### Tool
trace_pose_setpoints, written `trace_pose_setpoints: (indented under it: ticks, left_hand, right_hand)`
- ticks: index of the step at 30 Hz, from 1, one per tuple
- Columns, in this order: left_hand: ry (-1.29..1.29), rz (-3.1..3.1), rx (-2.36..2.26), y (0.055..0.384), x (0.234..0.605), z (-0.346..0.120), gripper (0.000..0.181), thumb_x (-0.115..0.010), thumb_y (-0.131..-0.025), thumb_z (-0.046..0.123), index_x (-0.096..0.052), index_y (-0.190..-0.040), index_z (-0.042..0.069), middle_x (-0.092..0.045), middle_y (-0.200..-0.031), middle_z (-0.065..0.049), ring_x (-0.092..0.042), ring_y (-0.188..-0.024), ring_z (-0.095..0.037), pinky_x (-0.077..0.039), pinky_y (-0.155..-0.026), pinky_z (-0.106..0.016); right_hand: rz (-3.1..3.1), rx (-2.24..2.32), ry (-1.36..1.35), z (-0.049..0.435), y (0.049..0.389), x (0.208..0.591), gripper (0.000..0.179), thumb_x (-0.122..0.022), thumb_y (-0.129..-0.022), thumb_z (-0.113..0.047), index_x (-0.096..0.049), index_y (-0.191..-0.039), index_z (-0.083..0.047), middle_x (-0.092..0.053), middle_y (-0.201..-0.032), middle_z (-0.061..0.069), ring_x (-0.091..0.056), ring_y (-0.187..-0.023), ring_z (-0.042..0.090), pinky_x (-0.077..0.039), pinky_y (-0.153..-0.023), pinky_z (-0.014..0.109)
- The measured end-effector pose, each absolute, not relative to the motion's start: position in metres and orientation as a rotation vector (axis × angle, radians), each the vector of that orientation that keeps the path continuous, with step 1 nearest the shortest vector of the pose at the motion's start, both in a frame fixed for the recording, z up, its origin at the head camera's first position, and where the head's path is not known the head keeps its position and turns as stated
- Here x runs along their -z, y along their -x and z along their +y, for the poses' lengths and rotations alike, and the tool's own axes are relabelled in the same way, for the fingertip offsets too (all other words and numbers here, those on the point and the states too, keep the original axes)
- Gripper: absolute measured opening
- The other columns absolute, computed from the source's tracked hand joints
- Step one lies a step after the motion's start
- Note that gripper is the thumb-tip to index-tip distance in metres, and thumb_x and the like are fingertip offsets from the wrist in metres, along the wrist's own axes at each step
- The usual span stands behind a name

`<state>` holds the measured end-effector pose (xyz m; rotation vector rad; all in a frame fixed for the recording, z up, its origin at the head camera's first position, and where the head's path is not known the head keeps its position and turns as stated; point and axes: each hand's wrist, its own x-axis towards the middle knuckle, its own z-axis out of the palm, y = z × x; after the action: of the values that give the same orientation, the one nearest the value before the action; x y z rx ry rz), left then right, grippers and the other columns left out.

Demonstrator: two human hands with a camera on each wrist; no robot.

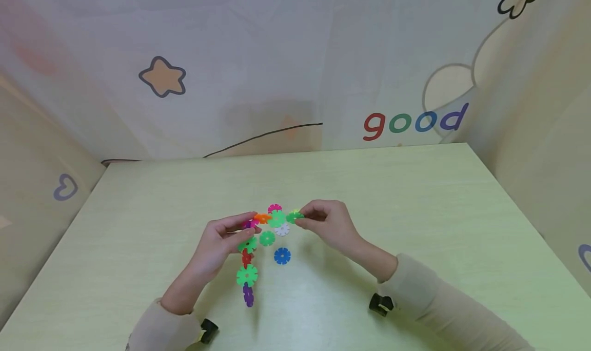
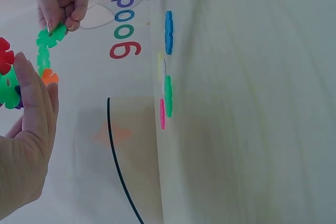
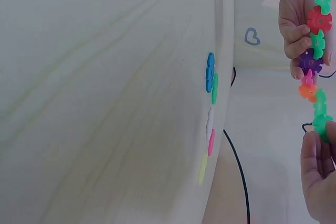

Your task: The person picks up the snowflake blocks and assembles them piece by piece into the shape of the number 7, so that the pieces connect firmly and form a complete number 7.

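Observation:
A chain of notched plastic snowflake discs (image 1: pixel 247 275) is held up over the table, bent like a hook. My left hand (image 1: pixel 216 244) pinches it near a purple disc (image 3: pixel 310 62) and a pink disc (image 3: pixel 308 78). From there a green, a red, another green and a purple disc (image 1: pixel 248 295) hang toward me. The other way run an orange disc (image 1: pixel 262 218) and a green disc (image 1: pixel 277 218). At that end my right hand (image 1: pixel 333 227) pinches a green disc (image 1: pixel 293 217), which meets the green one beside it; how firmly they are joined cannot be told.
Loose discs lie flat on the pale table (image 1: pixel 415 202) below the chain: blue (image 1: pixel 282 256), green (image 1: pixel 267 238), white (image 1: pixel 282 230), pink (image 1: pixel 274 208) and a partly covered yellow one (image 3: pixel 202 168). A printed cloth (image 1: pixel 277 58) hangs behind the table and along its sides.

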<state>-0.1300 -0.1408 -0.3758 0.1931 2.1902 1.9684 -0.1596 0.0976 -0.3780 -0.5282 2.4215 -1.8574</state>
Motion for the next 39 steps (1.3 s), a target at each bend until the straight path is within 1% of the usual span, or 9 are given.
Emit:
trace_pose_setpoints:
  ticks: [6, 12, 15, 21, 27, 29, 32, 36, 39]
  left_hand:
    - [-0.222, 2.147, -2.006, 0.1301, 0.3767, -0.1387, 0.039, -0.059, -0.089, 0.009, -0.051, -0.124, -0.006, -0.065, -0.095, -0.006, -0.065, -0.088, -0.018, -0.053, -0.068, -0.026]
    - [-0.239, 2.151, -2.01, 0.13, 0.3788, -0.1382, 0.038, -0.058, -0.089, 0.008, -0.052, -0.123, -0.007, -0.067, -0.094, -0.004, -0.065, -0.088, -0.019, -0.053, -0.065, -0.025]
    - [-0.268, 2.164, -2.004, 0.1293, 0.3791, -0.1389, 0.038, -0.059, -0.088, 0.007, -0.052, -0.123, -0.007, -0.067, -0.096, -0.007, -0.065, -0.088, -0.017, -0.053, -0.068, -0.025]
    - [-0.318, 2.14, -2.009, 0.1289, 0.3782, -0.1403, 0.038, -0.059, -0.086, 0.001, -0.051, -0.122, -0.01, -0.064, -0.103, -0.021, -0.066, -0.087, -0.016, -0.051, -0.076, -0.025]
    - [-0.306, 2.128, -2.005, 0.1289, 0.3789, -0.14, 0.037, -0.058, -0.087, 0.001, -0.052, -0.121, -0.01, -0.065, -0.101, -0.018, -0.065, -0.089, -0.017, -0.052, -0.076, -0.026]
    - [-0.319, 2.139, -2.009, 0.1291, 0.3795, -0.1399, 0.036, -0.058, -0.087, 0.001, -0.052, -0.12, -0.011, -0.066, -0.099, -0.016, -0.065, -0.089, -0.018, -0.052, -0.076, -0.027]
    - [-0.342, 2.174, -1.997, 0.1297, 0.3799, -0.1396, 0.036, -0.059, -0.087, 0.001, -0.053, -0.121, -0.008, -0.065, -0.097, -0.015, -0.066, -0.086, -0.02, -0.052, -0.074, -0.027]
    - [-0.343, 2.204, -1.972, 0.1316, 0.3796, -0.1378, 0.044, -0.057, -0.087, 0.001, -0.047, -0.129, -0.001, -0.063, -0.098, -0.021, -0.065, -0.084, -0.026, -0.053, -0.072, -0.027]
    - [-0.313, 2.222, -1.954, 0.1322, 0.3792, -0.1342, 0.047, -0.055, -0.086, -0.001, -0.043, -0.132, 0.0, -0.06, -0.1, -0.026, -0.064, -0.084, -0.029, -0.053, -0.07, -0.025]
  right_hand:
    - [2.431, 1.872, 0.537, 0.0963, 0.1575, 0.3781, 0.008, -0.071, -0.076, -0.003, -0.069, -0.083, 0.001, -0.067, -0.079, 0.009, -0.062, -0.071, 0.03, -0.052, -0.062, 0.025]
    - [2.437, 1.877, 0.532, 0.0956, 0.1558, 0.379, 0.007, -0.072, -0.076, -0.003, -0.07, -0.081, 0.001, -0.067, -0.078, 0.009, -0.062, -0.071, 0.034, -0.052, -0.06, 0.026]
    - [2.43, 1.889, 0.53, 0.0954, 0.1552, 0.3791, 0.006, -0.072, -0.075, -0.001, -0.07, -0.079, 0.002, -0.067, -0.076, 0.009, -0.061, -0.071, 0.037, -0.052, -0.06, 0.028]
    - [2.436, 1.902, 0.559, 0.0947, 0.1551, 0.3792, 0.004, -0.071, -0.074, 0.003, -0.07, -0.078, 0.003, -0.067, -0.075, 0.01, -0.063, -0.068, 0.031, -0.053, -0.06, 0.03]
    - [2.447, 1.914, 0.618, 0.0939, 0.156, 0.3797, 0.005, -0.071, -0.073, 0.005, -0.069, -0.078, 0.004, -0.067, -0.077, 0.012, -0.062, -0.065, 0.017, -0.053, -0.059, 0.025]
    - [2.446, 1.917, 0.633, 0.094, 0.1559, 0.3798, 0.005, -0.071, -0.073, 0.005, -0.069, -0.077, 0.004, -0.067, -0.077, 0.012, -0.063, -0.065, 0.017, -0.053, -0.06, 0.025]
    - [2.445, 1.924, 0.639, 0.0944, 0.1555, 0.3798, 0.005, -0.071, -0.073, 0.005, -0.069, -0.077, 0.004, -0.067, -0.077, 0.012, -0.063, -0.066, 0.021, -0.053, -0.06, 0.025]
    - [2.443, 1.933, 0.627, 0.0945, 0.1555, 0.3809, 0.005, -0.072, -0.073, 0.004, -0.069, -0.078, 0.003, -0.067, -0.077, 0.012, -0.063, -0.067, 0.024, -0.053, -0.061, 0.026]
    - [2.431, 1.938, 0.609, 0.0941, 0.1555, 0.3827, 0.005, -0.072, -0.073, 0.004, -0.069, -0.078, 0.003, -0.067, -0.077, 0.012, -0.063, -0.068, 0.024, -0.054, -0.062, 0.026]
